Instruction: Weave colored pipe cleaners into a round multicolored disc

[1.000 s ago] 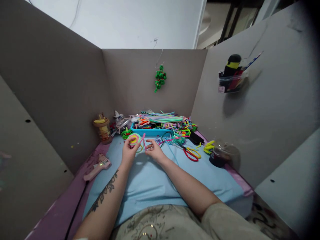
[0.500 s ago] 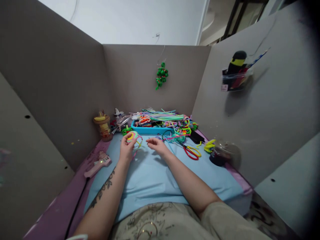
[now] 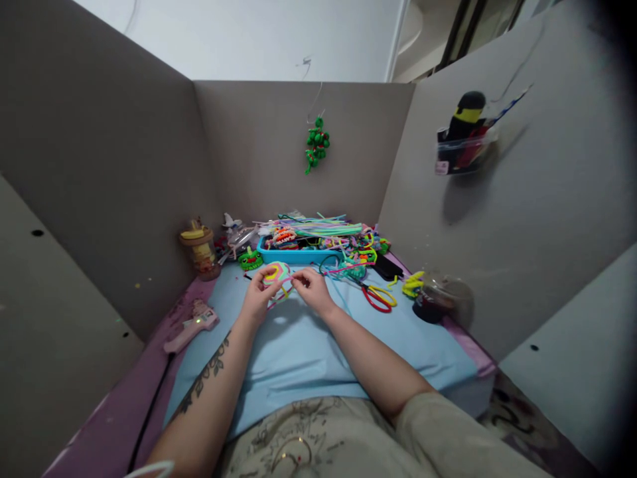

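Observation:
My left hand (image 3: pixel 257 297) is closed round the edge of a small round piece of multicoloured pipe cleaners (image 3: pixel 277 273), in pink, yellow and mint bands. Loose pipe cleaner ends (image 3: pixel 283 293) hang from it between the hands. At its right side, my right hand (image 3: pixel 312 289) is pinched on what looks like one of these ends; the fingertips partly hide it. Both hands are raised a little over the light blue cloth (image 3: pixel 298 345).
A blue tray (image 3: pixel 298 256) full of pipe cleaners stands at the back. Red-and-yellow-handled scissors (image 3: pixel 379 298), a black phone (image 3: pixel 387 267) and a dark jar (image 3: pixel 432 305) lie to the right. A pink glue gun (image 3: pixel 194 326) with a cord and a brown cup (image 3: pixel 200 251) are left.
My right hand has closed its fingers and come up against the round piece, which my left hand has moved slightly right. The whole view has shifted a little.

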A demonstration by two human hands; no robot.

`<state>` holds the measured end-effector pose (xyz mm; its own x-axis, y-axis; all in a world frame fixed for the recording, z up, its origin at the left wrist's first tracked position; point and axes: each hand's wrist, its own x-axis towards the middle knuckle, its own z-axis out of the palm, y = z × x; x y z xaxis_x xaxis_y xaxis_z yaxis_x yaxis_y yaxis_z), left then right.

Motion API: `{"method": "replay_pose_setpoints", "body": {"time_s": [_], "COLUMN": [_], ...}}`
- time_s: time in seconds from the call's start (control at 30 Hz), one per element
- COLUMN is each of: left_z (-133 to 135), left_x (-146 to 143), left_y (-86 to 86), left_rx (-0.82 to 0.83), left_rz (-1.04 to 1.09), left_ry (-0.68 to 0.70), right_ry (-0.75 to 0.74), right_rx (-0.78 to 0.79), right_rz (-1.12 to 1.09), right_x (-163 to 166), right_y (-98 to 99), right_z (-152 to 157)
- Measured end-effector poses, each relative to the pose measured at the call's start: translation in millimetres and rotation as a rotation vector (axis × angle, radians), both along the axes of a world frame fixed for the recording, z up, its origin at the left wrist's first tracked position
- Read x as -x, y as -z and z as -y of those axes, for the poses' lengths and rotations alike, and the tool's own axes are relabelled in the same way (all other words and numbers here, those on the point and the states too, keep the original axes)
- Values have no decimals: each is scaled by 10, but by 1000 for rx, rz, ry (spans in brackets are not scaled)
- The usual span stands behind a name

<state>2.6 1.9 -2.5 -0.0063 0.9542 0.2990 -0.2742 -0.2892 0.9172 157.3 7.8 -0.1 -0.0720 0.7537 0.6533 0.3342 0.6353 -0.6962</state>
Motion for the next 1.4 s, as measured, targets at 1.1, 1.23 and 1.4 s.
{"method": "replay_pose_setpoints", "body": {"time_s": [1.1,1.23,1.4], "left_z": [80,95,96], "left_x": [-63,-68,-61], "left_y": [-9,-29,-39], "left_rx": [-110,-108,-102], "left_rz": [-206,-219,-241], "left_ry": [-88,-114,-103], "right_ry": [62,34,4], "right_rx": [187,224,255], "right_rz": [-220,-222,-239], "right_x": [141,149,145], "right_y": [93,112,111], "right_z": [7,-9,-9]}}
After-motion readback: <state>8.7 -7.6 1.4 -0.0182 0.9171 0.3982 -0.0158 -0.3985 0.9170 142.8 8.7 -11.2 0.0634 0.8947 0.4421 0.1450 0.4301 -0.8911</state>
